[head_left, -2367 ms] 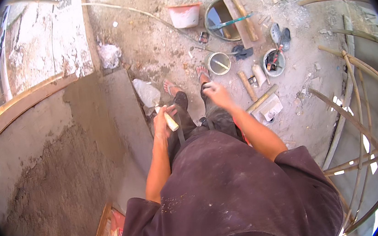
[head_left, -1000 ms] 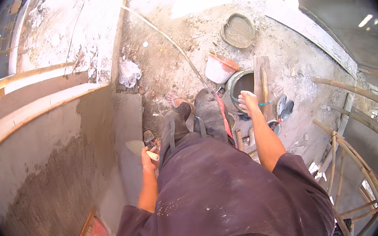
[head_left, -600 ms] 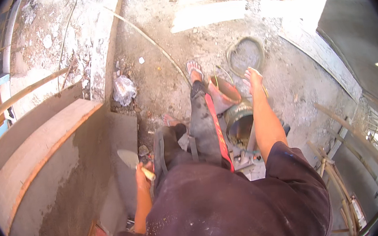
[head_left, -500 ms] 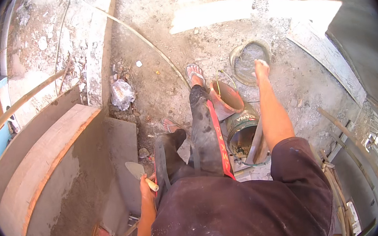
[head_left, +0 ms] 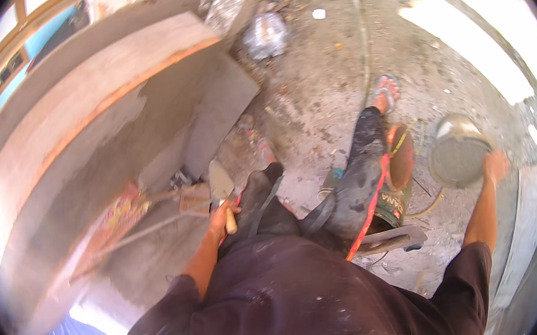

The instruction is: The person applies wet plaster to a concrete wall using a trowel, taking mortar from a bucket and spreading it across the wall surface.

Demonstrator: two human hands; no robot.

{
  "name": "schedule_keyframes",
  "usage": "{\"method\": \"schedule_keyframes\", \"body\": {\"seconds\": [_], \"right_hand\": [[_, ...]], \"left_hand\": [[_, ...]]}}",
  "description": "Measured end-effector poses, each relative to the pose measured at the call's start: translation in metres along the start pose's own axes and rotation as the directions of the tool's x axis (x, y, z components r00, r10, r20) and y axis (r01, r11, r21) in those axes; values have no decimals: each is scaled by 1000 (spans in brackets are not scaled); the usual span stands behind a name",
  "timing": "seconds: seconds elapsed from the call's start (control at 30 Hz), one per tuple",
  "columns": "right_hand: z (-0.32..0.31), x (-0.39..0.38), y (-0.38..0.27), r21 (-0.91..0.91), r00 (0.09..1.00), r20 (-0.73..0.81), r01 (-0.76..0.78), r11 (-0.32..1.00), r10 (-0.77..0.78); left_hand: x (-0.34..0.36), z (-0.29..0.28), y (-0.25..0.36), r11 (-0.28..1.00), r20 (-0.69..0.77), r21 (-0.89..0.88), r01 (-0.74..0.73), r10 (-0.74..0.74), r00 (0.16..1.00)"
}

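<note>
Gripping a pointed trowel [head_left: 220,182] by its pale handle, the person's left hand [head_left: 222,217] sits nearest the body, fingers clamped round that handle, the blade pointing forward beside the left leg; whether any mortar clings to the blade is too small to tell. Just beyond the right leg, on the ground [head_left: 310,65], a wooden board [head_left: 391,241], a dark green bucket [head_left: 392,207] and an orange-red bucket [head_left: 401,160] stand close together. Farther out, toward the ground's right edge, the right hand [head_left: 496,166] is at the rim of a round mortar bucket [head_left: 459,157], its fingers apparently clamped over that rim, though their tips are hidden. This bucket looks tipped toward the person; whether its base touches the ground cannot be told. Grey material, probably mortar, covers much of its mouth, so the hold on the bucket seems made, while that load looks unspread. Along the ground's left edge runs a low wall [head_left: 170,106], its top edge trimmed in orange-brown; lighter and darker areas meet unevenly on its face, so its coating is judged part done, with the smoother, even finish left incomplete. Past the wall's far corner lies a clear plastic bag [head_left: 266,35], and a pale hose or pole [head_left: 360,27] reaches toward the ground's far edge.
</note>
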State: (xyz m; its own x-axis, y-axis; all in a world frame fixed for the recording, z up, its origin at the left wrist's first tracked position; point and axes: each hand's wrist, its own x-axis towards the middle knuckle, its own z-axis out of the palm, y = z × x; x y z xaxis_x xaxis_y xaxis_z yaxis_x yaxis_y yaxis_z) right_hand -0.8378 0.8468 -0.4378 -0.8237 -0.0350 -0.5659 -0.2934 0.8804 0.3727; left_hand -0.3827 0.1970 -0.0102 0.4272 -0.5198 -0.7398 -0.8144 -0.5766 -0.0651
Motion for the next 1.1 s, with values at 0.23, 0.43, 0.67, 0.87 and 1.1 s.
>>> {"method": "schedule_keyframes", "body": {"seconds": [0.23,0.43,0.67,0.87,1.1], "right_hand": [[10,-106,9,505,892,421,-79,860,-165],[-63,-125,-57,770,913,376,-214,601,-157],[-201,-179,-107,580,920,142,221,784,-364],[-285,-239,-212,530,905,49,335,779,-422],[-327,-274,-359,310,713,22,661,683,-701]], "left_hand": [[-17,3,-14,990,3,-72,120,-120,993],[6,1,-50,975,171,-180,129,-98,980],[36,-2,-121,904,255,-387,183,-87,963],[54,14,-164,832,269,-521,191,-52,962],[88,19,-263,627,275,-740,243,-48,960]]}}
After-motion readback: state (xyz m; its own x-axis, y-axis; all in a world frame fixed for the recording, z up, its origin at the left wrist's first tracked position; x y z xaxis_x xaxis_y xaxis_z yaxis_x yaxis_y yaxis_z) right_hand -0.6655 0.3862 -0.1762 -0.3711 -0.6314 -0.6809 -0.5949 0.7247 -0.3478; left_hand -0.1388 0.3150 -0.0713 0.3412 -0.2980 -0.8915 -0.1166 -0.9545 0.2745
